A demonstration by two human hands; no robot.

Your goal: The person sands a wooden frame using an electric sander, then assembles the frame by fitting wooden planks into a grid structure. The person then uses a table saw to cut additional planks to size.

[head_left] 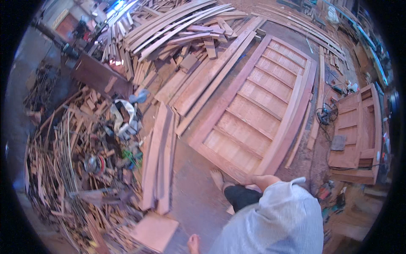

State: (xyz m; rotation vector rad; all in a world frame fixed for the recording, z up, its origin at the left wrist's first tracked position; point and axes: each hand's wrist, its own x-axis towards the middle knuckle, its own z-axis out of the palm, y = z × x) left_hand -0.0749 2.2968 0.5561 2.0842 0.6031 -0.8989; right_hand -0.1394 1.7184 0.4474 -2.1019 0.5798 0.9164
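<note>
A long wooden panel door [230, 167] with several crosswise bars lies ahead of me, running away to the upper right. My bare right forearm reaches from a grey sleeve to its near end. There my right hand [251, 180] appears closed on the door's edge; the fingertips are hidden. Low in the picture, my left hand [193, 244] hangs apart from the door, its fingers loosely bent and nothing visible in them. A square wooden board [155, 230] lies to the left of that hand. My bare foot [217, 178] is beside the door's near corner.
Stacked planks [157, 163] lie left of the door, with long boards [220, 80] behind them. Scrap wood [101, 194] covers the far left floor. On the right are a second wooden frame [357, 131] and a dark tool with a cable [326, 114].
</note>
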